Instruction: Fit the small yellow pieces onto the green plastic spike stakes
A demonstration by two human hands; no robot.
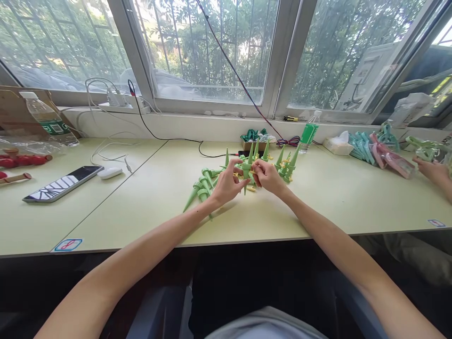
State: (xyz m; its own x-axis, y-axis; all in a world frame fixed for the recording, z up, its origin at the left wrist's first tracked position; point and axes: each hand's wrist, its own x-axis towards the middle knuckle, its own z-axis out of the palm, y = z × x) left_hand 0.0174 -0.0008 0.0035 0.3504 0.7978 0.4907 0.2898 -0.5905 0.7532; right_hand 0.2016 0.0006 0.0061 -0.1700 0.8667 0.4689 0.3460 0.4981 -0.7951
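My left hand point(228, 181) grips a green plastic watering spike point(246, 170) between thumb and fingers, its point hanging down. Close against it, my right hand point(269, 176) is closed in a pinch; a small yellow valve piece point(253, 172) shows at its fingertips. To the left lies a heap of green spikes point(203, 185) on their sides. Several spikes with yellow pieces fitted point(290, 165) stand tip-up to the right of my hands. A loose yellow piece point(251, 189) rests on the table just below. My fingers hide part of the pile behind them.
On the pale table point(141, 212) are a phone point(63, 184), a white mouse point(110, 173) and cables at left. A green-labelled bottle point(309, 132) and a tissue box point(338, 145) stand behind at right. Another person's hand point(434, 172) touches bagged green items at far right.
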